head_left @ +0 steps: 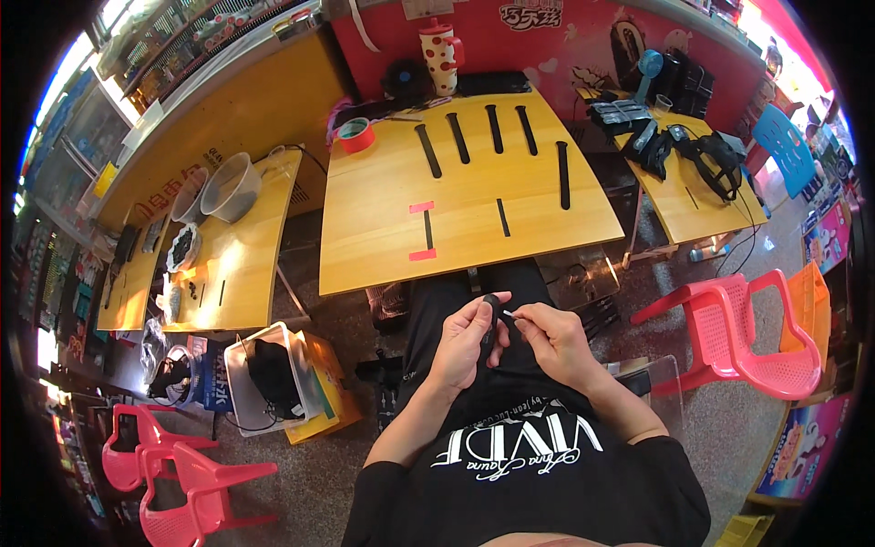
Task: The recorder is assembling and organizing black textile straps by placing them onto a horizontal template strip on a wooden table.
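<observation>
The left hand [465, 342] grips a slim black piece [490, 321]; just beside, the right hand [550, 335] pinches a small pale item [509, 314] against it. Left of both, a white crate [240, 387] holds a black bundle [272, 376]; farther out, a whitish bowl [185, 267] holds dark pieces [185, 244].

Smooth wooden tabletop [374, 191] – cloth shirt [529, 497] – glossy plastic chairs [775, 374]
</observation>
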Tool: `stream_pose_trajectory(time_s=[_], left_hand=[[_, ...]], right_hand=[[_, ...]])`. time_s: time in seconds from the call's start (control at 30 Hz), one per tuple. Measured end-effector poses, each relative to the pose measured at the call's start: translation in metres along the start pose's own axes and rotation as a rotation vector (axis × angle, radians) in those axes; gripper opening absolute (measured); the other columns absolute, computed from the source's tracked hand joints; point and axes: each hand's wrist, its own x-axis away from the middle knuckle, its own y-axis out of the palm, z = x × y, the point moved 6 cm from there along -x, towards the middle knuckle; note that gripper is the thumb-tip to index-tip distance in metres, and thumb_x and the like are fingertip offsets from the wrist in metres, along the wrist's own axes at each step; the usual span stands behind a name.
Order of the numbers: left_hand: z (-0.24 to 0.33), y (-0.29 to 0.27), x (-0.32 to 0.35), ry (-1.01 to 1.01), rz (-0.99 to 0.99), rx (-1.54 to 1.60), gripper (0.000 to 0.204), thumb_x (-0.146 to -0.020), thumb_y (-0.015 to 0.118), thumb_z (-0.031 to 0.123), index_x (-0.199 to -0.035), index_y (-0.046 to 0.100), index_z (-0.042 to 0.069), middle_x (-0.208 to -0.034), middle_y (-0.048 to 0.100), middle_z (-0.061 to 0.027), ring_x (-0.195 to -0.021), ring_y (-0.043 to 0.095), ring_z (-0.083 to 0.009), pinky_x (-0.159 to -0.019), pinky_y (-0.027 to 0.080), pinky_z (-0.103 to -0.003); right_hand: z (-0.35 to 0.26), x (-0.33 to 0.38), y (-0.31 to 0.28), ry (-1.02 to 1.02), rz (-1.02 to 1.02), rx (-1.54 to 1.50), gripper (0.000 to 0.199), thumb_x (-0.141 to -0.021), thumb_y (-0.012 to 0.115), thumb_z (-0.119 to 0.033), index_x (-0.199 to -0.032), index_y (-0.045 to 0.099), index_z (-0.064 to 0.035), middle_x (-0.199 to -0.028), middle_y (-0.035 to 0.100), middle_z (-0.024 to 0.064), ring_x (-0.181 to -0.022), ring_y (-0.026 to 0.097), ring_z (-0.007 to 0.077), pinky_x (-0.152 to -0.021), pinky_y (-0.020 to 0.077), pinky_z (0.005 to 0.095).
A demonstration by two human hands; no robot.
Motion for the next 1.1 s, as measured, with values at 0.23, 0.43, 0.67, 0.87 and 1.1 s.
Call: stream_pose_trajectory(time_s=[0.23, 0.43, 0.67, 0.87, 1.1], left_hand=[[0.008, 0.008, 0.01, 0.037, -0.014, -0.019, 0.033, -0.102, 0.046, 0.029, -0.119, 0.061, 0.005, -0.069, 0.059, -0.0055, -0.05, 0.05, -0.01, -0.042, 0.039, -0.021], [0.008, 0.005, 0.009, 0.021, -0.024, -0.016, 0.032, -0.102, 0.046, 0.029, -0.117, 0.063, 0.005, -0.068, 0.058, -0.0052, -0.05, 0.05, -0.0096, -0.041, 0.038, -0.021], [0.006, 0.003, 0.008, 0.015, -0.038, -0.034, 0.032, -0.103, 0.044, 0.028, -0.114, 0.063, 0.005, -0.067, 0.058, -0.0051, -0.047, 0.048, -0.0092, -0.04, 0.037, -0.02], [0.006, 0.005, 0.009, 0.005, -0.037, -0.043, 0.031, -0.103, 0.044, 0.028, -0.113, 0.064, 0.005, -0.065, 0.058, -0.0047, -0.043, 0.047, -0.0086, -0.039, 0.036, -0.019], [0.004, 0.0, 0.009, 0.014, -0.024, -0.105, 0.028, -0.101, 0.049, 0.027, -0.112, 0.065, 0.007, -0.06, 0.056, -0.0014, -0.039, 0.042, -0.0054, -0.036, 0.032, -0.018]], right_hand=[[-0.028, -0.004, -0.002, -0.214, 0.133, 0.359, 0.013, -0.08, 0.065, -0.001, -0.092, 0.063, -0.0035, -0.072, 0.055, 0.0107, -0.066, 0.06, 0.0297, -0.054, 0.0456, 0.0371], [-0.031, -0.004, 0.002, -0.244, 0.132, 0.44, 0.017, -0.078, 0.065, 0.0, -0.094, 0.064, -0.0056, -0.071, 0.053, 0.0094, -0.065, 0.06, 0.0273, -0.053, 0.0452, 0.0364], [-0.03, -0.004, 0.004, -0.241, 0.112, 0.459, 0.019, -0.078, 0.065, 0.0, -0.096, 0.065, -0.0059, -0.072, 0.054, 0.0088, -0.066, 0.061, 0.0263, -0.054, 0.0458, 0.0357], [-0.03, -0.003, 0.004, -0.246, 0.125, 0.455, 0.017, -0.078, 0.065, 0.001, -0.094, 0.065, -0.0043, -0.072, 0.055, 0.0087, -0.066, 0.061, 0.0262, -0.055, 0.0465, 0.0352], [-0.034, -0.003, 0.004, -0.301, 0.113, 0.541, 0.02, -0.075, 0.065, 0.001, -0.094, 0.065, -0.0036, -0.07, 0.054, 0.0077, -0.064, 0.06, 0.0246, -0.053, 0.0456, 0.0346]])
